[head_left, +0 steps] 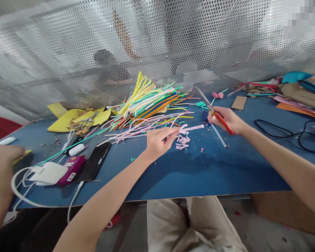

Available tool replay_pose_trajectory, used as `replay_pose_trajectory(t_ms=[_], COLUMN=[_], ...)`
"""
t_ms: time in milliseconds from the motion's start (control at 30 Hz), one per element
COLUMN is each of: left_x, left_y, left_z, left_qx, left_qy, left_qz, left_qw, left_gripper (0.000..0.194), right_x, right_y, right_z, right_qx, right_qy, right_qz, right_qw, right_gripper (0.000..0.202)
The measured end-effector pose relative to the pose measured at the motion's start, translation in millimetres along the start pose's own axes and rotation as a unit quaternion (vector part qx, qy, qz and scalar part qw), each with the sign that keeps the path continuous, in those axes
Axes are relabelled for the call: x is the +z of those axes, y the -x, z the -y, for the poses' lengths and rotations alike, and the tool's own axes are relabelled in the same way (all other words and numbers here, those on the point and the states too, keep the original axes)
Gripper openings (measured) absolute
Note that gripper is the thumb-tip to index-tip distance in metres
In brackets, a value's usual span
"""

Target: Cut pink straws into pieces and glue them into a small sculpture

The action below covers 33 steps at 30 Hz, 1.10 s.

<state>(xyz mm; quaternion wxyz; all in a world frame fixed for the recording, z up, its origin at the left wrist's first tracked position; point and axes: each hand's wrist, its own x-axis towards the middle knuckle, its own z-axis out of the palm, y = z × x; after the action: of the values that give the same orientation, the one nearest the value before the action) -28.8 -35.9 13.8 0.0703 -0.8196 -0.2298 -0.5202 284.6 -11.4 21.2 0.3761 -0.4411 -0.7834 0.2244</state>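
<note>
Perforated metal panelling (152, 31) rises behind a blue surface (178, 183), and a person sits at it with both arms stretched out over the top. The left grip (160, 140) pinches a pale pink fuzzy strip (197, 128) between thumb and fingers, the free end pointing off to the right. The right grip (227, 119) is wrapped round red-handled scissors (222, 122), blades aimed up and away towards the panelling; from where I stand I can't tell whether the blades are parted. Near the strip, a little below it, lies a small heap of cut pink pieces (183, 141). A clear rod (219, 136) rests below the scissors. Beyond the left grip are loose pink stems (133, 129), then a thick bundle of coloured stems (147, 101) against the panelling. Farther left I see a black phone (97, 161), a purple box (72, 170) and yellow sheets (64, 120); another person's hand (6, 154) reaches in at that edge. Over to the right, a black cable (280, 135) curls across the surface
</note>
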Motion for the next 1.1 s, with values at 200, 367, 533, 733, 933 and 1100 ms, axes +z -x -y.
replay_pose_trajectory(t_ms=[200,367,533,733,933,1100], left_x=[-1.0,-3.0,-4.4,-2.5,-3.1,-2.8], left_y=[-3,-6,-6,-5,-3,-3], left_z=[-3,-10,-13,-12,-11,-6], left_qx=[-0.043,-0.114,-0.159,-0.109,-0.116,-0.062], left_qy=[0.002,0.070,0.121,0.121,0.128,0.132], left_qz=[-0.038,0.005,0.028,0.030,0.045,0.043], left_qw=[0.998,0.991,0.980,0.986,0.984,0.988], left_gripper=[0.011,0.020,0.021,0.019,0.017,0.010], right_x=[22,27,29,34,31,23], right_y=[10,10,10,13,11,10], right_z=[20,15,13,20,19,13], right_qx=[-0.082,-0.120,-0.104,-0.117,-0.143,-0.134], right_qy=[0.099,0.165,0.128,0.055,0.025,0.023], right_qz=[0.105,0.090,0.107,0.145,0.168,0.189], right_qw=[0.986,0.975,0.980,0.981,0.975,0.972], right_gripper=[0.035,0.038,0.041,0.039,0.038,0.035])
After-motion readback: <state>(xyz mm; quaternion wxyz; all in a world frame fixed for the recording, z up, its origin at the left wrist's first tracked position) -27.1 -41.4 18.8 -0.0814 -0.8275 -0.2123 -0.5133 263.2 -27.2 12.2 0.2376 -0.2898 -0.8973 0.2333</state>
